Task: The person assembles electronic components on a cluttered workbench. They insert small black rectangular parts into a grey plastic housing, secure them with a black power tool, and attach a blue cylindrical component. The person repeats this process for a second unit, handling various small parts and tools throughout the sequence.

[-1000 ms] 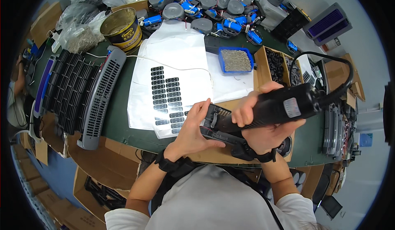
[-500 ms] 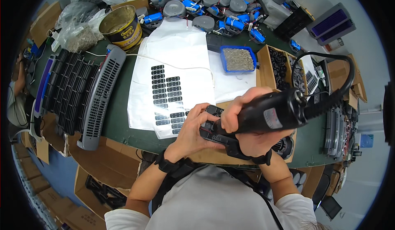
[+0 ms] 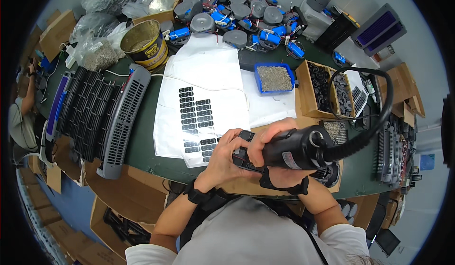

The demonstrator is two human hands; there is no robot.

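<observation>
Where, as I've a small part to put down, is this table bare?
Green tabletop shows between the gray slotted panel and white paper, and between the cardboard sheet and stacked gray housings. Crowded: the far side, with gray discs and blue cylinders, and the near middle, under the black tool.

Left hand (image 3: 217, 163): gripping a dark plastic part (image 3: 241, 158)
Right hand (image 3: 286, 177): around a black corded tool (image 3: 305, 146), over that part
White sheet (image 3: 208, 61): bears rows of black stickers (image 3: 204, 113)
Blue tray (image 3: 259, 79): full of small metal pieces (image 3: 276, 78), beside a wooden box (image 3: 305, 94)
Tin (image 3: 154, 55): yellow and black, open-topped
</observation>
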